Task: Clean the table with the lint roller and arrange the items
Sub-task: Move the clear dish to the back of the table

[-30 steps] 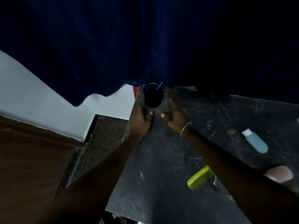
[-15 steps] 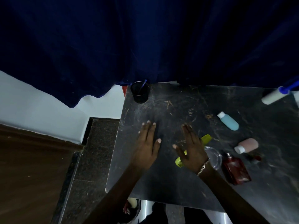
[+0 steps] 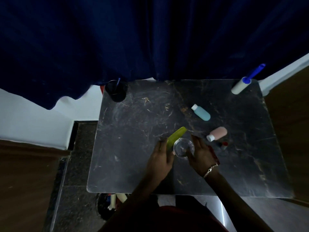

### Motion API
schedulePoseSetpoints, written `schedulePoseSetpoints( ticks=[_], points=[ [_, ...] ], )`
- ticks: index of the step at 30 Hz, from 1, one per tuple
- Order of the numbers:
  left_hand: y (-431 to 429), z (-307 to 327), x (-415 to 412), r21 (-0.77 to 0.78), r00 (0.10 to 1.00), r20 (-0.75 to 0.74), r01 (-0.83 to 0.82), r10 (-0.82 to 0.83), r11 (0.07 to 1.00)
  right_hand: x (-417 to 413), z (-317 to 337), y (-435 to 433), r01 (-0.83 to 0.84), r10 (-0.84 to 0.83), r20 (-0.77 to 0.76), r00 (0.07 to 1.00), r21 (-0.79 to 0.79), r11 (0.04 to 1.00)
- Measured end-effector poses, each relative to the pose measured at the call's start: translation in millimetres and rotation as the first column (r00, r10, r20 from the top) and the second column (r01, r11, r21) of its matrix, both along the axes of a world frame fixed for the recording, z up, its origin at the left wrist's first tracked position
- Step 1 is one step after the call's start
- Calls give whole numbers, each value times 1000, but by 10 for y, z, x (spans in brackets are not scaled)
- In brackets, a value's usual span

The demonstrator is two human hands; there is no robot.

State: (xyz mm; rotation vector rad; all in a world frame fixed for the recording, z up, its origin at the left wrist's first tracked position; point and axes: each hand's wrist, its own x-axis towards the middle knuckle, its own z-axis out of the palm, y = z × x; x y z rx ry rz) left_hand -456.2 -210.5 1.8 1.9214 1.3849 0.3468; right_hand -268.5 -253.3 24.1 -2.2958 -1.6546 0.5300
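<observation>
My left hand (image 3: 160,158) grips the lower end of a green comb (image 3: 177,135), which sticks up and to the right from it over the middle of the dark marble table (image 3: 127,148). My right hand (image 3: 199,154) cups the right side of a small clear glass dish (image 3: 183,148), with fingers and thumb around it. The two hands are close together. The white lint roller (image 3: 240,86) with a blue handle lies at the far right corner, away from both hands. Bits of lint and fibre (image 3: 147,99) lie on the far half of the tabletop.
A black cup (image 3: 117,92) with a blue pen stands at the far left corner. A blue bottle (image 3: 201,113) and a pink bottle (image 3: 217,133) lie right of centre, beside a small red-capped item (image 3: 224,144). A red bottle (image 3: 214,153) is mostly hidden under my right hand. A dark curtain hangs behind.
Both hands drew back from the black cup to the table's middle. My left hand took hold of the comb and my right hand closed around the glass dish. The camera view widened to the whole table.
</observation>
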Motion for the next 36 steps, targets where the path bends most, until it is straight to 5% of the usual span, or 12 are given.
schedulePoseSetpoints(
  ticks=[5, 10, 12, 16, 20, 24, 30, 33, 36],
  points=[
    [14, -134, 377, -297, 950, -12, -303, 313, 906, 263, -202, 198, -70, 63, -58, 996, -142, 987],
    [-50, -598, 603, -549, 817, -47, -502, 575, 668, 327, -310, 490, -218, 216, -34, 976, -243, 945],
    [-101, -1125, 667, -580, 774, -31, -529, 633, 619, 352, -355, 572, -251, 249, -45, 968, -289, 924],
    [-129, -1200, 811, -567, 714, -35, -590, 699, 575, 381, -415, 644, -292, 294, -42, 955, -320, 901],
    [-200, -1642, 819, -480, 711, -49, -633, 701, 608, 432, -462, 634, -314, 315, -50, 948, -321, 894],
    [-164, -936, 813, -436, 723, -47, -635, 689, 637, 500, -454, 622, -299, 304, -26, 952, -276, 913],
    [-60, -282, 770, -477, 672, 67, -628, 738, 615, 615, -400, 661, -230, 188, -295, 937, -113, 967],
    [43, -213, 647, -573, 590, 135, -609, 796, 548, 557, -320, 768, -120, 25, -600, 799, -119, 986],
    [164, -65, 521, -619, 518, 201, -591, 832, 517, 432, -276, 896, -72, -24, -710, 704, -105, 992]
  ],
)
